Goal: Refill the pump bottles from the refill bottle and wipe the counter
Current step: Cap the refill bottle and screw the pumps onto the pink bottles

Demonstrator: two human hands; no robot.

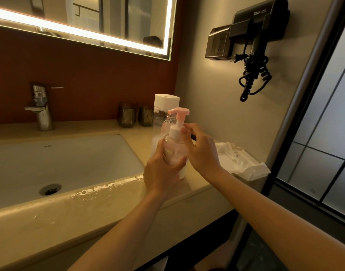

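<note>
My left hand (160, 173) grips the body of a clear pump bottle (172, 151) with a pink pump head, holding it upright over the counter (197, 184). My right hand (202, 151) pinches the bottle's white collar just under the pump. Right behind it stands the taller clear refill bottle (163, 112) with a white cap. A second threaded clear bottle neck (170, 119) shows between them, mostly hidden. A white cloth (240, 159) lies crumpled on the counter to the right.
The white sink basin (60, 163) fills the left, with a chrome tap (41, 108) behind it and water drops on its front rim. Two dark cups (136, 115) stand by the back wall. A hair dryer (255, 36) hangs on the right wall.
</note>
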